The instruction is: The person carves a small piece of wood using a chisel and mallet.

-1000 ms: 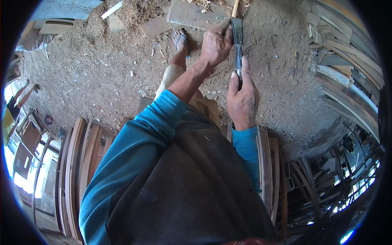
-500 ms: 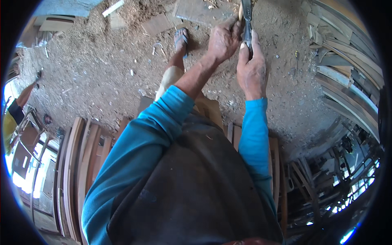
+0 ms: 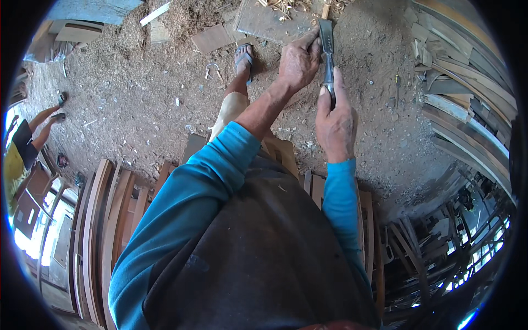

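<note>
My right hand (image 3: 336,124) is wrapped round the dark handle of a broad-bladed knife (image 3: 327,41), its metal blade widening toward the far end. A thin strip of pale wood (image 3: 326,11) shows just beyond the blade tip. My left hand (image 3: 300,60) is closed beside the blade, index finger stretched along toward the strip. Its fingertips seem to grip the strip, though the blade and fingers hide most of it. Curled wood shavings (image 3: 283,6) lie on a flat board (image 3: 258,22) beyond my hands.
Boards are stacked at the right (image 3: 467,115), and long planks (image 3: 99,220) stand lower left. A screwdriver (image 3: 397,82) lies on the dirt floor. My sandalled foot (image 3: 243,58) is near a flat wood offcut (image 3: 213,38). Another person (image 3: 27,143) is at the far left.
My right hand has drawn the knife back toward me, and the blade now shows more fully. My left hand has barely moved. The other person's legs show more at the left.
</note>
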`<action>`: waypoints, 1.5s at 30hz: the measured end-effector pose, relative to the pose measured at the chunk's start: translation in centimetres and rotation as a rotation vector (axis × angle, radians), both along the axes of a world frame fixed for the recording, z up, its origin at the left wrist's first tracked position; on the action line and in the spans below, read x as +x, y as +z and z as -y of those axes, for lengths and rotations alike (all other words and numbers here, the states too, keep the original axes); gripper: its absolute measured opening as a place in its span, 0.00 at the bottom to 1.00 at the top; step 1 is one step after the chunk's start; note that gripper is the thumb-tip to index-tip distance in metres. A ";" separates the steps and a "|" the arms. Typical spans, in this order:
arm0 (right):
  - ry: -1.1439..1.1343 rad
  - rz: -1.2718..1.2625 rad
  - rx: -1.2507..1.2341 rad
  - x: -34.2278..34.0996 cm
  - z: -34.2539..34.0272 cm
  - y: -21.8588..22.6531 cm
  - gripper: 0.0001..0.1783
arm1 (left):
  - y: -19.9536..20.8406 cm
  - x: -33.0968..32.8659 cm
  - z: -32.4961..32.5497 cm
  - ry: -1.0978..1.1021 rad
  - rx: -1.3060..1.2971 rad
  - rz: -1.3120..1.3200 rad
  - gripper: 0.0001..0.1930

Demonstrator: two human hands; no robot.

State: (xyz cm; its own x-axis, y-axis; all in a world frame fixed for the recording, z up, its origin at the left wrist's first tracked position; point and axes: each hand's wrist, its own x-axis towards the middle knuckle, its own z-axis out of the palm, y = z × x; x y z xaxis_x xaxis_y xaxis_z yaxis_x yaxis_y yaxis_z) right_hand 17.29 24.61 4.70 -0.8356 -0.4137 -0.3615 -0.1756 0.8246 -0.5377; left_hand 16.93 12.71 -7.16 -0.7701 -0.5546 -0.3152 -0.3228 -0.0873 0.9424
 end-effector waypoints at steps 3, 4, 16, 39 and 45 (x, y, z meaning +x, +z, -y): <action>0.006 -0.053 -0.021 -2.2 1.7 -1.2 0.30 | -0.9 0.0 -0.3 0.009 -0.107 -0.055 0.19; 0.003 -0.055 -0.019 -2.9 2.3 -1.3 0.30 | -0.9 -0.1 -0.2 0.009 -0.156 -0.066 0.19; -0.061 0.088 -0.085 2.1 -1.7 0.7 0.29 | -1.4 0.5 0.4 -0.059 -0.078 -0.030 0.17; 0.054 -0.064 0.092 -3.1 1.3 -0.4 0.29 | 0.4 0.0 -0.3 -0.019 -0.078 -0.044 0.18; 0.001 -0.005 -0.074 -2.5 0.7 -0.4 0.30 | 0.0 0.1 0.5 -0.034 0.058 -0.070 0.16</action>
